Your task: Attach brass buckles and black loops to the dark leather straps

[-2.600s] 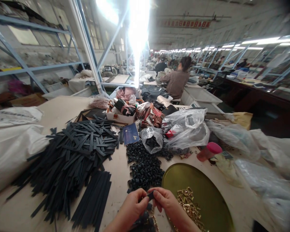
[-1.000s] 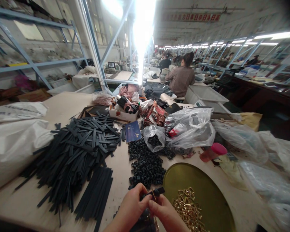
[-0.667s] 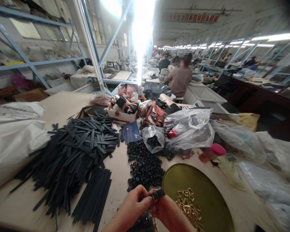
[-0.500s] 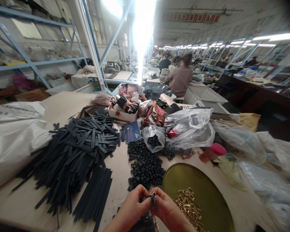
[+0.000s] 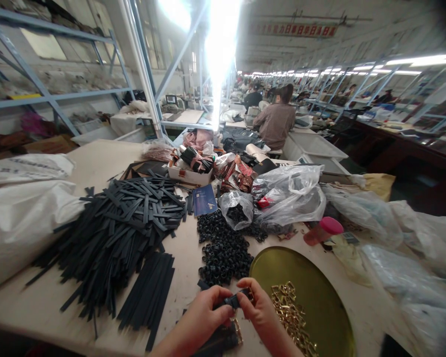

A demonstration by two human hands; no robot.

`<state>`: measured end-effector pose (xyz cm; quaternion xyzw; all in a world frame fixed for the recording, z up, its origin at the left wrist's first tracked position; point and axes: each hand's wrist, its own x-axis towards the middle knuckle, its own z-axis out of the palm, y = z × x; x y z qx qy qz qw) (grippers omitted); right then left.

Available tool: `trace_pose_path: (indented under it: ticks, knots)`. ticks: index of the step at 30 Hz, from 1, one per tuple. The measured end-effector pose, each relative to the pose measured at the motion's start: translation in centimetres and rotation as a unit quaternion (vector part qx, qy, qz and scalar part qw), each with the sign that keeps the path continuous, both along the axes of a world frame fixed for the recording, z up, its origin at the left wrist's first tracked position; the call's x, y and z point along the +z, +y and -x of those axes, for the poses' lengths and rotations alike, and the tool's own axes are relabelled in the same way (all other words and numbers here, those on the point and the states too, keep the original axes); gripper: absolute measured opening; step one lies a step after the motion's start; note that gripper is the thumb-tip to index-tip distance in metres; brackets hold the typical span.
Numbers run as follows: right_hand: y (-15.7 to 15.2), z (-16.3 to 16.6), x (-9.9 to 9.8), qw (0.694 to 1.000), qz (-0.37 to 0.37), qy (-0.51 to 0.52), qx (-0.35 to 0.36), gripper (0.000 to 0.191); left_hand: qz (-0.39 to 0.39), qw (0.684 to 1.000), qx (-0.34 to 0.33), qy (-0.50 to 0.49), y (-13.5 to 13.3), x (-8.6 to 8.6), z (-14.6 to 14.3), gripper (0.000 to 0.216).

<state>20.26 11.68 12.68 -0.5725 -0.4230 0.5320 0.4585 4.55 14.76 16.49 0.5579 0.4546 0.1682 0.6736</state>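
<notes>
Near the front edge of the table, the left hand and the right hand both pinch one dark strip — thumbs against fingers, little gap. How it is folded or fitted is too hidden to tell. A steady left pinch, with the right working the end straight and untwisted, should serve best. Just below lie more dark pieces with gold metal. Buckles sit toward the tray's near left edge, within easy reach; the loops lie beyond the hands — best left undisturbed.
</notes>
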Motion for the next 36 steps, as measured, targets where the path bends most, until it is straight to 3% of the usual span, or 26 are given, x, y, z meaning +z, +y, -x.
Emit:
trace_pose_path:
  ticks: [2,8,14,21,27,31,36]
  knots:
    - [-0.7,0.1,-0.4,0.998,-0.018,-0.057,0.027,0.02,0.019,1.0,-0.008,-0.002,-0.3,-0.4,-0.1,0.029]
    - [-2.1,0.7,-1.4,0.988,-0.041,-0.15,0.0,0.017,0.062,0.998,0.004,-0.006,-1.2,-1.7,-0.6,0.03]
    - [-2.9,0.4,-1.2,0.984,-0.023,-0.14,0.107,0.015,0.085,0.996,-0.004,-0.005,-2.1,-3.0,-0.1,0.028]
    - [-3.7,1.2,-2.5,0.994,0.016,-0.088,0.066,0.02,0.131,0.989,-0.035,-0.059,-1.9,-1.9,1.1,0.035]
    - [-4.1,1.2,-2.0,0.984,-0.025,-0.135,0.114,0.014,0.126,0.99,-0.021,-0.064,-2.7,-2.6,0.5,0.027]
    - [-4.7,1.0,-2.0,0.981,-0.034,-0.14,0.13,0.015,0.093,0.994,-0.057,0.015,-3.1,-2.7,0.9,0.027]
    - [-5.0,1.2,-2.6,0.991,-0.02,-0.106,0.076,0.022,0.073,0.987,-0.12,0.081,-2.7,-1.2,1.8,0.03]
